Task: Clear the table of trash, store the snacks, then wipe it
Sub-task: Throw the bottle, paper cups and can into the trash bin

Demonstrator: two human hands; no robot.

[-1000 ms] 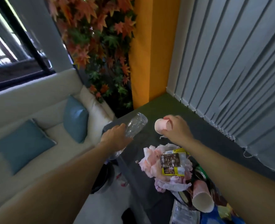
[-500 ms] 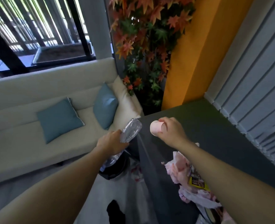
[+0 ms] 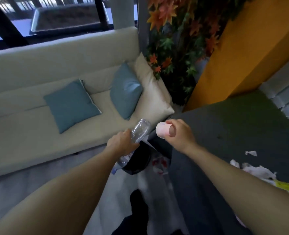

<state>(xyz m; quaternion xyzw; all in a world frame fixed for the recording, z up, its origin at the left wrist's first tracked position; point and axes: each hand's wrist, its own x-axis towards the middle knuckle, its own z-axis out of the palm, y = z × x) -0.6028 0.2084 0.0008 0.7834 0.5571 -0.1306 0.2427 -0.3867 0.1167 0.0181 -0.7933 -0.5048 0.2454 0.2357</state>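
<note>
left hand: wrapped round a clear plastic bottle, held over the black bin on the floor | right hand: pinching a pink paper cup at the dark table left edge | tissue scraps, possibly a yellow wrapper, near right on table

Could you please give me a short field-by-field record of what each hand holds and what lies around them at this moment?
left hand: closed around a clear plastic bottle, cap end pointing down
right hand: gripping a pink paper cup on its side
below the hands: black trash bin on the floor beside the table
table: dark top, crumpled tissues and a yellow wrapper at its right edge
background: cream sofa with two blue cushions
</note>
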